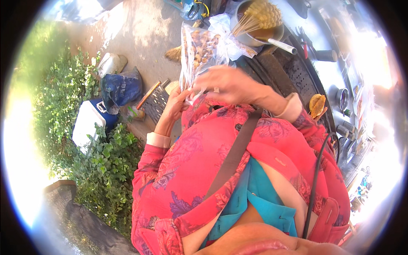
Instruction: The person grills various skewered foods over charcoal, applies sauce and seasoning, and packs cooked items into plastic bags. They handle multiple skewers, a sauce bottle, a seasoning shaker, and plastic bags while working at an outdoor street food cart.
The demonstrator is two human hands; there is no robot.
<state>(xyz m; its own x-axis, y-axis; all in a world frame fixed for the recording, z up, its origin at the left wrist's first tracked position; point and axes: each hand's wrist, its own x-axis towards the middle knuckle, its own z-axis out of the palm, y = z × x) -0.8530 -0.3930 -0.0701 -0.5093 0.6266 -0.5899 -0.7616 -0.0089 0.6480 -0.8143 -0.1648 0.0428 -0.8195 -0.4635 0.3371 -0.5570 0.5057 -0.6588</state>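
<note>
just the one view, a fisheye worn on the head, looking steeply down the wearer's own chest. the red floral jacket (221, 170) fills the lower middle, very close to the lens. left of the jacket there's ground and green bushes (97, 165), right of it a metal counter (340, 80), edges bending near the rim.

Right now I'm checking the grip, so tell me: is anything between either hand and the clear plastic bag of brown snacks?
Nothing visible. The left hand pinches the clear plastic bag at its lower edge, and the right hand grips it beside that, fingers directly on the plastic. The pot of skewers sits behind the bag, not between.
</note>
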